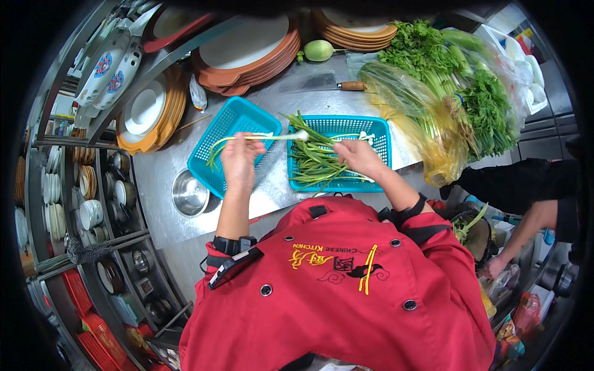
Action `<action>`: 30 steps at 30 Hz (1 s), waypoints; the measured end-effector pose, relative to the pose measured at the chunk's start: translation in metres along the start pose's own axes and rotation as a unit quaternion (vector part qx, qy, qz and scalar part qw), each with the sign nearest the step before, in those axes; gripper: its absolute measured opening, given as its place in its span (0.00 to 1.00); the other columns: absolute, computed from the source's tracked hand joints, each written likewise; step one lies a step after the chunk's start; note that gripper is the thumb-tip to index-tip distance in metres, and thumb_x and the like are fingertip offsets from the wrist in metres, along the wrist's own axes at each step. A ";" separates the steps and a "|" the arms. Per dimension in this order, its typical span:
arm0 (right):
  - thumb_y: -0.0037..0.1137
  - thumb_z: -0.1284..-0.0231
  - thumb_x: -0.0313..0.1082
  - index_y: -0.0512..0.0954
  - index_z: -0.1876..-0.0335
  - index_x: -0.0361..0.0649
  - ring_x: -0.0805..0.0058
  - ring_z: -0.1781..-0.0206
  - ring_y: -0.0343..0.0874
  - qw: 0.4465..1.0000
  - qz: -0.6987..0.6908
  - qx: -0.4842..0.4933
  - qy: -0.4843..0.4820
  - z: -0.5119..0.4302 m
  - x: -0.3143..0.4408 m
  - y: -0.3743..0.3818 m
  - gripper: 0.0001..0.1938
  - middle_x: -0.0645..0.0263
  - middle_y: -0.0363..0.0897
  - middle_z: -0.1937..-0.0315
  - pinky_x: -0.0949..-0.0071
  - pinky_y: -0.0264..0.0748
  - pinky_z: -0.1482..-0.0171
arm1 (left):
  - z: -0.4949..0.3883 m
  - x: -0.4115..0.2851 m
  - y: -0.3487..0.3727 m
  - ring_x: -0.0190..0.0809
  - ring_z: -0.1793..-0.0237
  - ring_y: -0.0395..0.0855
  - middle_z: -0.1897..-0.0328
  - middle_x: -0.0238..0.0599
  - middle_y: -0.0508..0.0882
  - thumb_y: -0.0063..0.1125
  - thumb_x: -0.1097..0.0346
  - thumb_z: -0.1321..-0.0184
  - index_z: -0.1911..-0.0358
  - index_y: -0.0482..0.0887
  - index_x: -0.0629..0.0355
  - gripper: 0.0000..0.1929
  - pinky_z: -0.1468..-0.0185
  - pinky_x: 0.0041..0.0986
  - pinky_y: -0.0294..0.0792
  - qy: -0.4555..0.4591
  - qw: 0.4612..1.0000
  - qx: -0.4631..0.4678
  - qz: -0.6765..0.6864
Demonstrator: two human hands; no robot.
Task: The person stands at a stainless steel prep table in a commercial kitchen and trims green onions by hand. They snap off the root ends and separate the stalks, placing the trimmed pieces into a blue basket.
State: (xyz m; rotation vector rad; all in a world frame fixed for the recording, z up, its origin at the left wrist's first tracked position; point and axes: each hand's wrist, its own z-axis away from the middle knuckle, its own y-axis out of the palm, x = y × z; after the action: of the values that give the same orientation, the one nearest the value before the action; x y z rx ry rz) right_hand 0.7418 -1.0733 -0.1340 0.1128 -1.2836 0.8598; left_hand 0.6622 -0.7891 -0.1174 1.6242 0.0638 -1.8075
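Note:
My left hand (pixel 239 160) holds a long thin green stalk with a white bulb (pixel 300 135), like a young garlic or green onion, over the left teal plastic basket (pixel 270 116). That basket stands slanted and has a few pale stalks inside. The right teal basket (pixel 386 160) holds a pile of green stalks (pixel 315 160) with white bulbs, their leaves hanging over its left side. My right hand (pixel 356 155) is over this basket with its fingers bent at the stalks; whether it grips one is not plain. A steel bowl (pixel 190 192) stands by the left basket.
A cleaver (pixel 320 82) with a wooden handle (pixel 351 86) lies behind the baskets. Stacked plates (pixel 250 46) and a green radish (pixel 318 50) stand farther back. Bagged leafy greens (pixel 431 83) lie at right. Another person's arm (pixel 524 232) reaches in at the far right. Dish shelves (pixel 93 185) are left.

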 end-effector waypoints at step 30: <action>0.58 0.52 0.30 0.77 0.67 0.42 0.63 0.62 0.72 0.777 0.493 -0.246 -0.305 0.043 0.030 -0.079 0.06 0.64 0.71 0.72 0.58 0.66 0.41 | 0.036 0.000 0.087 0.50 0.46 0.72 0.48 0.44 0.76 0.62 0.63 0.48 0.48 0.76 0.60 0.23 0.42 0.38 0.63 0.341 0.716 0.303 -0.529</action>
State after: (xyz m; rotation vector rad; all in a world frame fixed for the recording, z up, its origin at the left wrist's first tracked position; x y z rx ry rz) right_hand 0.7577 -1.1354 -0.0639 -0.8486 -2.2050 1.3869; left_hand 0.6766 -0.8719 -0.0751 3.1108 1.0236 -1.9061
